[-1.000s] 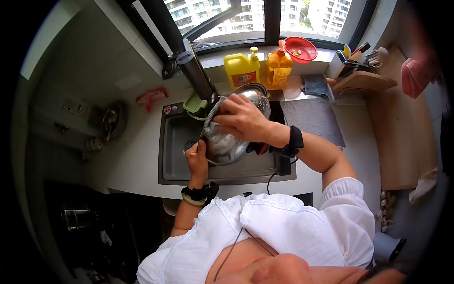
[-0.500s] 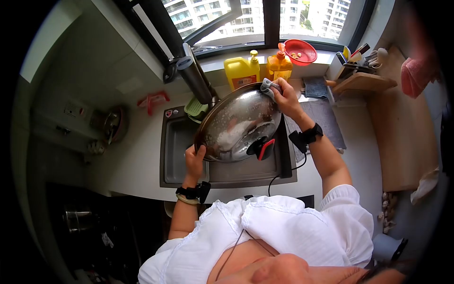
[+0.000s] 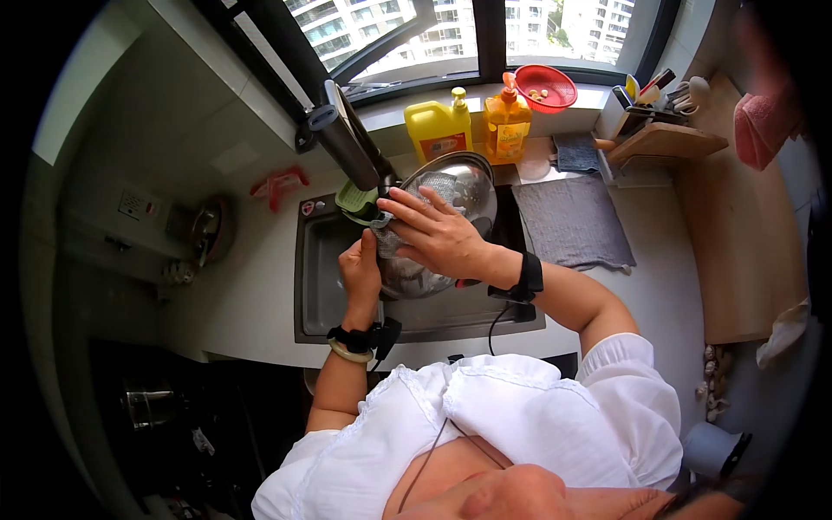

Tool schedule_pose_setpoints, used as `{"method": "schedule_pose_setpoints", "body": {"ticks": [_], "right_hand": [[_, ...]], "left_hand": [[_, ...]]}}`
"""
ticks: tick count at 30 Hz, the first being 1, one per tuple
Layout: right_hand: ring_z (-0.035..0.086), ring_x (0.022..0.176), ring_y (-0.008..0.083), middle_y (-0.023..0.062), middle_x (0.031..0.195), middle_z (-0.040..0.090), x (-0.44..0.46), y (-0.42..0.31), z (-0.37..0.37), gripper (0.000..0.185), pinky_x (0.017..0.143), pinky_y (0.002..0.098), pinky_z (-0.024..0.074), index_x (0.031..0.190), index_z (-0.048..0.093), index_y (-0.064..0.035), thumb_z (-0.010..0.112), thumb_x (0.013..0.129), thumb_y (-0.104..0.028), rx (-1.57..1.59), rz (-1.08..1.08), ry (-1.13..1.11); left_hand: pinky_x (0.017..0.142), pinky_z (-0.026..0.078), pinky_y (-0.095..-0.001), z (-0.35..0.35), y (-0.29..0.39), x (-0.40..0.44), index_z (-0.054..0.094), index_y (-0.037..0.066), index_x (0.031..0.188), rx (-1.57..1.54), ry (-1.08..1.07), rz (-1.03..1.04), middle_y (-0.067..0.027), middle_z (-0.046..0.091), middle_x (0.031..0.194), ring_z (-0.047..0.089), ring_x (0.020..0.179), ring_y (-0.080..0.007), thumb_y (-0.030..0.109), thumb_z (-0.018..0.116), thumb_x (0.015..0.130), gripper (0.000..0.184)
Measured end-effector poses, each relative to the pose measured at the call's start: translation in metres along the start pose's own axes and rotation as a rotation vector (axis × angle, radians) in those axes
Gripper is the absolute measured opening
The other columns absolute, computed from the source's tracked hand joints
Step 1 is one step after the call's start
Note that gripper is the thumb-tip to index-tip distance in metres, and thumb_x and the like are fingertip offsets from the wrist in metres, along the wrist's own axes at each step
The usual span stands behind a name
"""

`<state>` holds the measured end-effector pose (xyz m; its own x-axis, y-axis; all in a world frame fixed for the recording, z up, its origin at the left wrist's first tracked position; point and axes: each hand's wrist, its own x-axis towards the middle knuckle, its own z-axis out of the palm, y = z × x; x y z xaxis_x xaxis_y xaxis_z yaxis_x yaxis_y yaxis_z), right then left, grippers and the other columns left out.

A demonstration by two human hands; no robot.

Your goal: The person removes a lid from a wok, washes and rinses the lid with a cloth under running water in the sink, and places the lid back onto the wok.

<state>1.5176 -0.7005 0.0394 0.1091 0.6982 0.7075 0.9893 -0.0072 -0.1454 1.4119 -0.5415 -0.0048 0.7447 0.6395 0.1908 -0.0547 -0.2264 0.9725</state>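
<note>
A shiny pot lid (image 3: pixel 478 192) is held tilted over the sink (image 3: pixel 433 322). My left hand (image 3: pixel 360 276) is closed on its near-left rim, thumb up. Across the domed face lies my right hand (image 3: pixel 446 238), its long fingers laid over a grey cloth (image 3: pixel 380 223) that it holds against the lid near the far-left rim. My right hand and wrist cover most of the lid's knob; only a bit of red (image 3: pixel 466 282) shows below.
A dark faucet (image 3: pixel 347 147) and a green basket (image 3: pixel 355 201) stand behind the sink. Yellow jug (image 3: pixel 438 130), orange bottle (image 3: pixel 506 130) and red colander (image 3: pixel 546 89) line the window side. A grey towel (image 3: pixel 576 221) lies right; a cutting board (image 3: pixel 667 143) is beyond.
My right hand has moved left with the cloth, from the lid's far-right edge across its face. The lid has turned and tilted, its knob now mostly covered. My left hand keeps its grip.
</note>
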Motion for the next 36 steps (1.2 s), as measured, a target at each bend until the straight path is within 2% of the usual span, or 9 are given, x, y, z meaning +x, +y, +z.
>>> {"method": "schedule_pose_setpoints", "body": {"ticks": [7, 11, 14, 19, 22, 25, 28, 30, 36], "right_hand": [[0.036, 0.133, 0.0425, 0.0251, 0.145, 0.038, -0.032, 0.075, -0.014, 0.04, 0.109, 0.0452, 0.0318, 0.121, 0.05, 0.0086, 0.039, 0.101, -0.023, 0.507, 0.632, 0.239], [0.03, 0.132, 0.0499, 0.0345, 0.142, 0.032, -0.032, 0.08, 0.007, 0.059, 0.111, 0.0453, 0.0251, 0.138, 0.032, 0.0099, 0.041, 0.101, -0.035, 0.347, 0.785, 0.149], [0.007, 0.141, 0.0536, 0.037, 0.151, 0.012, -0.008, 0.018, 0.006, 0.076, 0.113, 0.06, 0.01, 0.143, 0.026, 0.0104, 0.047, 0.096, -0.045, -0.033, 0.615, 0.002], [0.009, 0.142, 0.0508, 0.0343, 0.152, 0.014, 0.003, -0.007, 0.001, 0.078, 0.114, 0.0565, 0.0111, 0.143, 0.03, 0.0084, 0.051, 0.094, -0.048, -0.125, 0.357, -0.15], [0.017, 0.14, 0.0506, 0.0313, 0.151, 0.019, -0.017, 0.077, 0.008, 0.072, 0.114, 0.0562, 0.0149, 0.141, 0.031, 0.008, 0.046, 0.097, -0.047, 0.455, 0.778, -0.007], [0.016, 0.14, 0.0503, 0.03, 0.153, 0.017, -0.026, 0.078, 0.024, 0.07, 0.113, 0.0567, 0.0128, 0.146, 0.027, 0.0036, 0.041, 0.099, -0.046, 0.399, 0.904, 0.116], [-0.01, 0.143, 0.0496, 0.0278, 0.157, -0.004, -0.012, -0.004, 0.019, 0.069, 0.111, 0.0632, 0.0018, 0.153, 0.022, -0.0123, 0.042, 0.098, -0.049, 0.1, 0.67, -0.096], [-0.009, 0.144, 0.0482, 0.0277, 0.157, -0.004, -0.012, -0.025, 0.014, 0.067, 0.111, 0.0645, 0.0058, 0.153, 0.022, -0.0144, 0.041, 0.098, -0.049, -0.014, 0.506, -0.168], [0.005, 0.143, 0.0508, 0.0339, 0.154, 0.003, -0.031, 0.098, 0.052, 0.066, 0.111, 0.0638, 0.0139, 0.153, 0.018, -0.0133, 0.039, 0.1, -0.045, 0.525, 0.908, 0.048]], "left_hand": [[0.051, 0.026, -0.0237, -0.015, 0.037, -0.017, 0.05, 0.005, 0.064, -0.058, 0.058, -0.072, 0.0074, 0.041, 0.061, 0.034, 0.059, -0.0044, 0.049, 0.048, 0.1, 0.057], [0.051, 0.029, -0.0232, -0.012, 0.004, -0.019, 0.051, 0.005, 0.065, 0.009, -0.008, -0.044, 0.007, 0.045, 0.062, 0.036, 0.06, -0.0041, 0.051, 0.047, 0.099, 0.058], [0.051, 0.029, -0.024, 0.01, 0.036, -0.023, 0.048, 0.004, 0.062, -0.053, 0.091, -0.057, 0.0074, 0.044, 0.059, 0.036, 0.059, -0.0041, 0.051, 0.047, 0.099, 0.059], [0.052, 0.03, -0.0244, 0.006, 0.034, -0.024, 0.05, 0.004, 0.064, 0.006, 0.065, -0.082, 0.0075, 0.044, 0.06, 0.036, 0.059, -0.0044, 0.051, 0.047, 0.099, 0.059], [0.054, 0.032, -0.0239, -0.002, 0.02, -0.029, 0.053, 0.003, 0.067, 0.015, 0.077, -0.072, 0.0072, 0.047, 0.063, 0.037, 0.061, -0.0047, 0.052, 0.047, 0.099, 0.059], [0.057, 0.035, -0.023, 0.001, 0.021, -0.03, 0.06, 0.0, 0.074, -0.042, 0.106, -0.112, 0.0059, 0.051, 0.068, 0.04, 0.065, -0.0051, 0.051, 0.047, 0.099, 0.058], [0.06, 0.038, -0.0223, 0.01, 0.027, -0.03, 0.065, -0.003, 0.085, -0.159, 0.153, -0.166, 0.004, 0.056, 0.075, 0.045, 0.069, -0.0053, 0.051, 0.047, 0.099, 0.059], [0.063, 0.041, -0.0221, 0.013, 0.028, -0.027, 0.067, -0.004, 0.092, -0.203, 0.17, -0.186, 0.0025, 0.06, 0.08, 0.048, 0.072, -0.0056, 0.052, 0.046, 0.099, 0.06], [0.07, 0.045, -0.0228, 0.003, 0.025, -0.034, 0.067, -0.005, 0.098, -0.179, 0.164, -0.209, -0.0014, 0.065, 0.088, 0.054, 0.077, -0.0079, 0.051, 0.044, 0.1, 0.061]]}}
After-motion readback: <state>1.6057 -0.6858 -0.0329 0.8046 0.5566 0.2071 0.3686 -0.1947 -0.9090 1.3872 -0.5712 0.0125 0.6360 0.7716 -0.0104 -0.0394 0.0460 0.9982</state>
